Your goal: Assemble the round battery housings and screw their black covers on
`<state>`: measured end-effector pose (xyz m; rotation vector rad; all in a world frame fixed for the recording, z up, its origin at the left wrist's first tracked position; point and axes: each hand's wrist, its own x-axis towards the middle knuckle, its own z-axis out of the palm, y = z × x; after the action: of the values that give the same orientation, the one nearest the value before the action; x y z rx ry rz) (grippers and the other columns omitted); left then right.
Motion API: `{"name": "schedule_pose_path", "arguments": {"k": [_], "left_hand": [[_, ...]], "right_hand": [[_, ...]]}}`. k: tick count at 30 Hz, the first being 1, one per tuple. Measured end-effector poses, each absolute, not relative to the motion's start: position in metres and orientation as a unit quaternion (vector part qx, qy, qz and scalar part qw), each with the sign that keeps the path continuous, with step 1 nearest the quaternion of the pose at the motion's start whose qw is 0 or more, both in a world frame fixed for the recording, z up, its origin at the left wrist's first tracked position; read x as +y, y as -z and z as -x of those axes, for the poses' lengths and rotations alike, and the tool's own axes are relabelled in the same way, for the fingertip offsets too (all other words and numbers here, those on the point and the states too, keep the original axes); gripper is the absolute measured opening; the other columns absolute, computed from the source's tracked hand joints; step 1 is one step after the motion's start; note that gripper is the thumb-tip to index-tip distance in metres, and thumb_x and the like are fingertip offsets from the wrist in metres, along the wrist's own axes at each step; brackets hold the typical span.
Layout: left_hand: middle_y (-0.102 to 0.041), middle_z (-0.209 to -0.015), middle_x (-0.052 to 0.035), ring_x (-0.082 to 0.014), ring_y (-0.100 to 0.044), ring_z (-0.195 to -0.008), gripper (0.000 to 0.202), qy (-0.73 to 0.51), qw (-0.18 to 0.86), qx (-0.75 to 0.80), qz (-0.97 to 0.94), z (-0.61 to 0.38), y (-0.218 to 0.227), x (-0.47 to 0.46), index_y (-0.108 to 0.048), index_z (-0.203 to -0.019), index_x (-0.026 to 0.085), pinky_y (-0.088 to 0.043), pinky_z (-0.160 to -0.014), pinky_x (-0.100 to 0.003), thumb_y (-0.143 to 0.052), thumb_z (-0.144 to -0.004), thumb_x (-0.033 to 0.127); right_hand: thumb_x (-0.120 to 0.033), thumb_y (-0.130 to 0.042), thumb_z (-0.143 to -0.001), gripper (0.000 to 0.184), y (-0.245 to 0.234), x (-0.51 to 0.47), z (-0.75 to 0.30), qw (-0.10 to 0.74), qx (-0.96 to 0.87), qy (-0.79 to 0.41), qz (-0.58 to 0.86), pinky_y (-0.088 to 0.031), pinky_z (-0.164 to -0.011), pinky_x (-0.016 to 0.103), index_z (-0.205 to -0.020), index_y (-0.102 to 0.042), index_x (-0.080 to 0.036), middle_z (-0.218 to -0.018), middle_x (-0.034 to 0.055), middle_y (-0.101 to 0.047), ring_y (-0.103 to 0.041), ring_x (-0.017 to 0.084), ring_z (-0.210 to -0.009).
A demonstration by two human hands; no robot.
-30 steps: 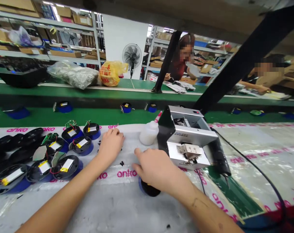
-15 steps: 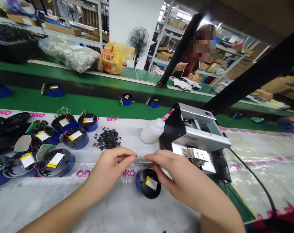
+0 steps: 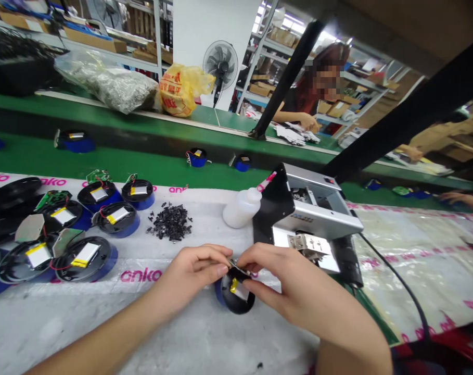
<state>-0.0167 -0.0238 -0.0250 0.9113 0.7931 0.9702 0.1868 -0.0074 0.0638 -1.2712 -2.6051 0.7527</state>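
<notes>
Head view: the left hand (image 3: 189,273) and right hand (image 3: 286,281) pinch a small metal part (image 3: 236,265) above a black battery disc (image 3: 238,297) on the plastic bench sheet (image 3: 205,333). A standing fan (image 3: 220,65) stands beyond the green conveyor (image 3: 103,117).

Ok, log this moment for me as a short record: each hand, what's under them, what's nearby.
Left hand: pinching small metal piece between thumb and fingers
Right hand: gripping the same piece from the other side
Under hands: round black housing on a blue base, holding flat battery with a yellow label
Nearby: white squeeze bottle, silver machine, pile of small black pieces
Farther off: more battery-fitted housings, green conveyor, co-worker
</notes>
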Motion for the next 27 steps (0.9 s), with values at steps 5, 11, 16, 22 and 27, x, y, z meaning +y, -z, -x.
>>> {"name": "schedule_pose_path", "arguments": {"k": [5, 11, 16, 22, 27], "left_hand": [[-0.070, -0.118, -0.0084, -0.0242, -0.063, -0.111, 0.014, -0.457, 0.728, 0.359, -0.364, 0.014, 0.022, -0.024, -0.080, -0.081, 0.020, -0.048, -0.094, -0.033, -0.083, -0.075, 0.032], [-0.075, -0.105, -0.0054, -0.0197, -0.066, -0.100, 0.014, -0.460, 0.726, 0.341, -0.381, 0.016, 0.021, -0.024, -0.079, -0.087, 0.021, -0.049, -0.090, -0.030, -0.079, -0.080, 0.033], [-0.075, -0.094, -0.0019, -0.0146, -0.066, -0.089, 0.006, -0.446, 0.711, 0.325, -0.436, 0.018, 0.018, -0.022, -0.078, -0.085, 0.022, -0.050, -0.082, -0.024, -0.077, -0.083, 0.027], [-0.070, -0.096, -0.0010, -0.0135, -0.065, -0.083, 0.006, -0.452, 0.705, 0.305, -0.453, 0.018, 0.019, -0.021, -0.075, -0.085, 0.021, -0.051, -0.080, -0.026, -0.074, -0.084, 0.026], [-0.073, -0.094, -0.0030, -0.0167, -0.065, -0.092, 0.007, -0.433, 0.694, 0.331, -0.472, 0.017, 0.020, -0.022, -0.074, -0.086, 0.020, -0.048, -0.084, -0.027, -0.071, -0.086, 0.026]], "right_hand": [[-0.007, -0.068, -0.089, 0.019, -0.062, -0.007, -0.185, 0.089, -0.865, -0.277, 0.409, -0.050, -0.074, 0.026, -0.094, -0.065, -0.026, -0.090, -0.0044, -0.066, -0.065, 0.014, -0.081], [-0.013, -0.072, -0.087, 0.050, -0.051, -0.007, -0.178, 0.138, -0.852, -0.178, 0.473, -0.052, -0.070, 0.029, -0.129, -0.051, -0.028, -0.119, 0.0035, -0.056, -0.062, 0.015, -0.082], [-0.011, -0.054, -0.099, 0.019, -0.056, -0.008, -0.186, 0.103, -0.880, -0.160, 0.435, -0.047, -0.069, 0.028, -0.095, -0.068, -0.024, -0.093, 0.0006, -0.057, -0.059, 0.013, -0.076], [-0.010, -0.053, -0.095, 0.012, -0.062, -0.023, -0.185, 0.110, -0.907, -0.039, 0.405, -0.048, -0.071, 0.035, -0.095, -0.061, -0.020, -0.097, 0.0068, -0.055, -0.056, 0.022, -0.088], [-0.004, -0.052, -0.090, 0.019, -0.040, -0.030, -0.189, 0.096, -0.885, -0.074, 0.449, -0.054, -0.073, 0.036, -0.090, -0.047, -0.022, -0.109, 0.0085, -0.065, -0.066, 0.024, -0.092]]}}
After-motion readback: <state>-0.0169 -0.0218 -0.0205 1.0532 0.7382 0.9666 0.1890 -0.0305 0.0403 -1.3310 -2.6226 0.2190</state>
